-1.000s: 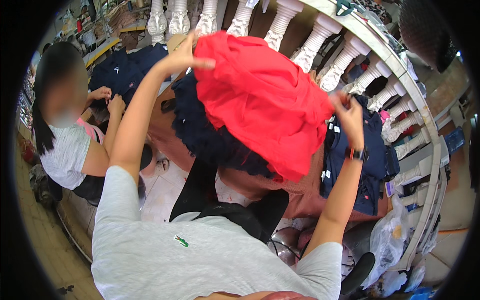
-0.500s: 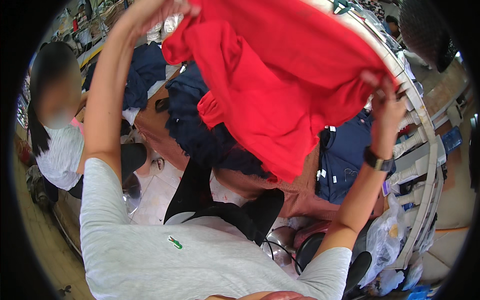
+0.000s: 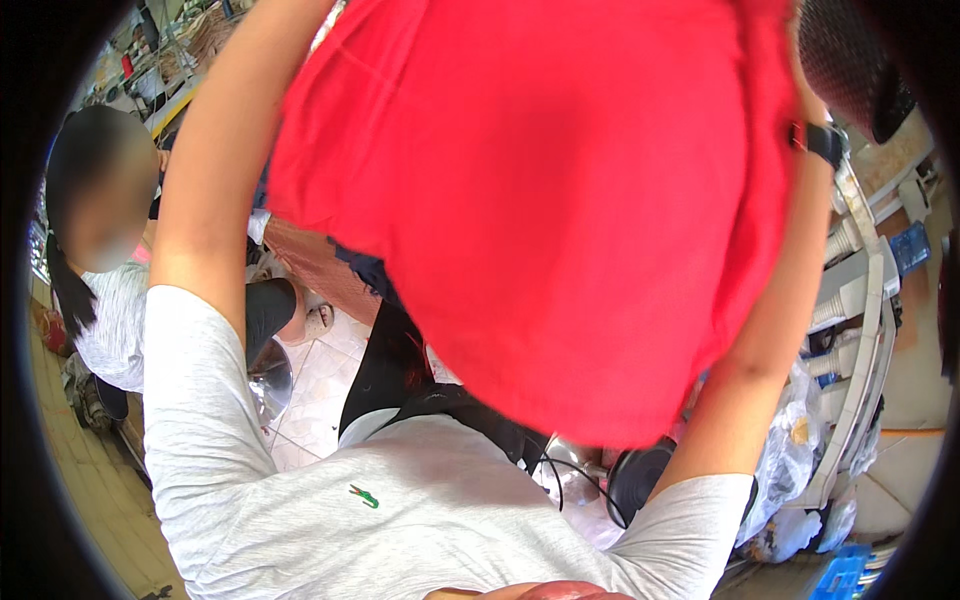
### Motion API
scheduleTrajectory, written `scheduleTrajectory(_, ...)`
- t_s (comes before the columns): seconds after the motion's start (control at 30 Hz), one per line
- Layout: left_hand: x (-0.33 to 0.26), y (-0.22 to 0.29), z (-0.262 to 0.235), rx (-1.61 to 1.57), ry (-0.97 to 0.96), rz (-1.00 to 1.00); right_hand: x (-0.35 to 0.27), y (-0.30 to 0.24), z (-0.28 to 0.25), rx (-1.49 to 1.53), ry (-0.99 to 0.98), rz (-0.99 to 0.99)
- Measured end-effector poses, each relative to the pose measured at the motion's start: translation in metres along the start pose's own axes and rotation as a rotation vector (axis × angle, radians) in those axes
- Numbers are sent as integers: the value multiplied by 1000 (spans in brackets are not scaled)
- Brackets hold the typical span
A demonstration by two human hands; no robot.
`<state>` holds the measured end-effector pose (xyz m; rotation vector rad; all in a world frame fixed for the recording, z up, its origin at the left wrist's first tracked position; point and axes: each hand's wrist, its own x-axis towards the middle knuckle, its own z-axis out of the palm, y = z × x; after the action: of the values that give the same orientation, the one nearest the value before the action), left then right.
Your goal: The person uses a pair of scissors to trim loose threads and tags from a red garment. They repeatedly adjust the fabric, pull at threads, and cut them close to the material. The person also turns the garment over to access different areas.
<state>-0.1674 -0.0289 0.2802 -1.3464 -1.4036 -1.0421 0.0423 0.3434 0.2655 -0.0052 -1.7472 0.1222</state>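
Observation:
A large red garment [image 3: 560,220] hangs spread out in front of me, raised high and filling the upper middle of the view. My left forearm [image 3: 215,170] reaches up along its left side, but the left hand is past the top edge. On the right side my right hand [image 3: 808,88], above a dark wristwatch, is at the garment's upper edge and holds it up. Its fingers are mostly hidden behind the fabric. Below the red cloth's left edge, a bit of dark navy fabric [image 3: 366,270] shows on a brown-covered surface [image 3: 315,265].
A co-worker [image 3: 110,310] in a light grey top sits at the left. A curved pale rail with hoses [image 3: 865,330] runs along the right, beside clear plastic bags [image 3: 785,460]. A blue crate [image 3: 840,575] stands at lower right. Metal stool bases [image 3: 270,375] rest on the tiled floor.
Both arms have lifted, and the red garment has come up and closer, unfolding from a bunched shape into a broad sheet. It now covers most of the navy garments. My left hand has left the view.

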Motion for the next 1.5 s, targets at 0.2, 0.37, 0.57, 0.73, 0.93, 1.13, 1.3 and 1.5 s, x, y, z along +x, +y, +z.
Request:
scheduleTrajectory(0.2,-109,-59,38,320,-649,-221,-103,7,53,199,-555,222)
scheduleTrajectory(0.37,-212,86,78,-85,-285,211,-235,-55,-49,258,-644,625)
scheduleTrajectory(0.57,-342,220,101,-206,-448,340,-305,-136,-105,35,-881,933)
scheduleTrajectory(0.73,-321,222,96,-633,-575,-38,-341,-163,-137,598,-860,1125)
scheduleTrajectory(0.93,-283,204,61,-1166,-902,-741,-323,-224,-117,834,-440,994)
scheduleTrajectory(1.13,-264,183,41,-1255,-696,-770,-298,-252,-60,689,-342,867)
scheduleTrajectory(1.3,-258,167,25,-1066,-503,-845,-288,-256,-33,446,-348,591)
scheduleTrajectory(1.5,-253,116,4,-350,-239,-650,-285,-264,1,437,-201,427)
